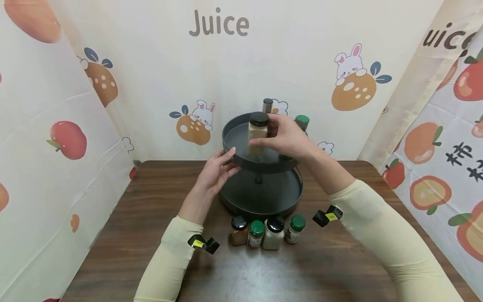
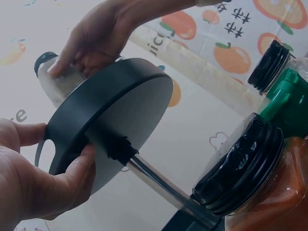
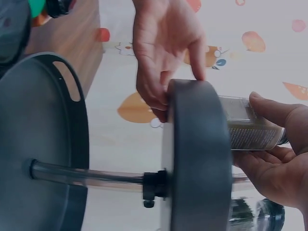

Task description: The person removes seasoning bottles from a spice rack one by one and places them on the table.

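A two-tier dark grey round tray stand stands on the table, its upper tray (image 1: 264, 167) joined to the lower tray (image 1: 260, 199) by a metal post (image 2: 163, 180). My left hand (image 1: 216, 171) grips the upper tray's rim at the left, thumb on top and fingers below, beside the cut-out handle (image 2: 45, 154). In my right hand (image 1: 286, 136) is a square clear spice jar (image 1: 258, 133) with a black lid and pale contents, held upright between thumb and fingers. Its base is close over the upper tray's floor. The right wrist view shows printing on the jar's side.
Behind my right hand are a green-lidded jar (image 1: 302, 122) and the top of the post (image 1: 267, 105). Before the lower tray stand a brown-filled jar (image 1: 239, 235), a black-lidded jar (image 1: 273, 237) and green-lidded jars (image 1: 255, 238) on the wooden table (image 1: 158, 201). Printed curtains surround it.
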`<act>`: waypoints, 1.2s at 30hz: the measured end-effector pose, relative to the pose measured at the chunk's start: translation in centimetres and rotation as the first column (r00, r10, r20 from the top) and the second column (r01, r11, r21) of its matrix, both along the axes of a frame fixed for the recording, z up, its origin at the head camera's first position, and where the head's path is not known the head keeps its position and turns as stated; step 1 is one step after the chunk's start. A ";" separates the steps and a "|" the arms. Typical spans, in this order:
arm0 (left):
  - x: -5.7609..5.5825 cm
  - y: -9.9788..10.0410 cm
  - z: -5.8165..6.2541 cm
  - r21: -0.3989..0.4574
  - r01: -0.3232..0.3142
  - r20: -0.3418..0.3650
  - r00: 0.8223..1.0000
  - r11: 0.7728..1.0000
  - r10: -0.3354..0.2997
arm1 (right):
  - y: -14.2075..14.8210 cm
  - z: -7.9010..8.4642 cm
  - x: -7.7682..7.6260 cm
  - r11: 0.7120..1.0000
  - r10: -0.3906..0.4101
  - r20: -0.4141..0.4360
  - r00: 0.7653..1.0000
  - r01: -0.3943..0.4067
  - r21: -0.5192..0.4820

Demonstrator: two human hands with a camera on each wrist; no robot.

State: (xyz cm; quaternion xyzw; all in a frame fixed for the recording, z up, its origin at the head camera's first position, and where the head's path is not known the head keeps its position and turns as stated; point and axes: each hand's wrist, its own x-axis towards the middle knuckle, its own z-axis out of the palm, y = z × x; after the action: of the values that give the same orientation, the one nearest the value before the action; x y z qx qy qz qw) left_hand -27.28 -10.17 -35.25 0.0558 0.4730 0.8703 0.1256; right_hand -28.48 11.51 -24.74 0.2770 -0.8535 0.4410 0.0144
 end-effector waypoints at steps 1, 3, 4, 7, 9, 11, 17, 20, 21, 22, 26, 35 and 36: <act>0.0 0.0 0.0 0.002 0.002 -0.002 1.000 1.000 -0.002 | 0.0 0.3 0.1 1.000 0.000 0.001 1.000 0.000 0.001; 0.0 0.0 -0.1 0.004 0.004 -0.005 1.000 1.000 -0.004 | 0.1 0.7 0.2 1.000 -0.006 0.006 1.000 0.006 0.003; 0.0 0.0 -0.1 0.005 0.005 -0.008 1.000 1.000 -0.005 | 0.1 0.9 0.3 1.000 -0.010 0.008 1.000 0.010 0.004; 0.0 -0.1 -0.1 0.002 0.007 -0.011 1.000 1.000 -0.007 | 0.1 1.3 0.5 1.000 -0.018 0.012 1.000 0.018 0.008; 0.0 -0.1 -0.1 0.003 0.007 -0.012 1.000 1.000 -0.007 | 0.2 1.5 0.6 1.000 -0.015 0.009 1.000 0.015 -0.002; 0.1 -0.1 0.0 0.005 0.006 -0.012 1.000 1.000 -0.005 | 0.3 1.6 0.8 1.000 -0.010 0.013 1.000 0.010 -0.024; 0.0 0.0 -0.1 0.005 0.001 -0.010 1.000 1.000 -0.001 | 0.8 2.2 2.2 0.996 -0.004 0.027 1.000 0.007 -0.085; 0.1 0.0 -0.1 0.006 -0.001 -0.009 1.000 1.000 0.001 | 1.1 2.5 3.1 0.994 0.010 0.018 1.000 -0.008 -0.105; 0.1 0.0 -0.1 0.005 -0.001 -0.008 1.000 1.000 0.001 | 1.3 2.5 3.5 0.994 0.015 0.013 1.000 -0.013 -0.106; 0.1 0.0 -0.1 0.004 -0.001 -0.008 1.000 1.000 0.001 | 1.4 2.5 3.9 0.994 0.014 0.012 1.000 -0.012 -0.108; 0.1 0.0 0.0 -0.001 -0.006 0.000 1.000 1.000 0.006 | 1.8 1.9 5.5 0.993 0.026 0.011 1.000 -0.025 -0.118; 0.1 0.0 0.1 0.006 0.001 0.002 1.000 1.000 -0.001 | 2.2 -0.6 8.9 0.988 0.064 0.062 0.996 -0.055 -0.142; 0.1 0.0 0.1 0.005 0.000 0.001 1.000 1.000 0.000 | 2.2 -0.9 9.1 0.988 0.064 0.063 0.996 -0.054 -0.146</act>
State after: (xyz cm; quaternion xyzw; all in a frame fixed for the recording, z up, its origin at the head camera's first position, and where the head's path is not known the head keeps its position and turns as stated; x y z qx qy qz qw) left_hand -27.15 -10.16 -35.16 0.0557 0.4708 0.8715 0.1254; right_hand -19.33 13.75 -25.59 0.2854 -0.8108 0.5110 -0.0078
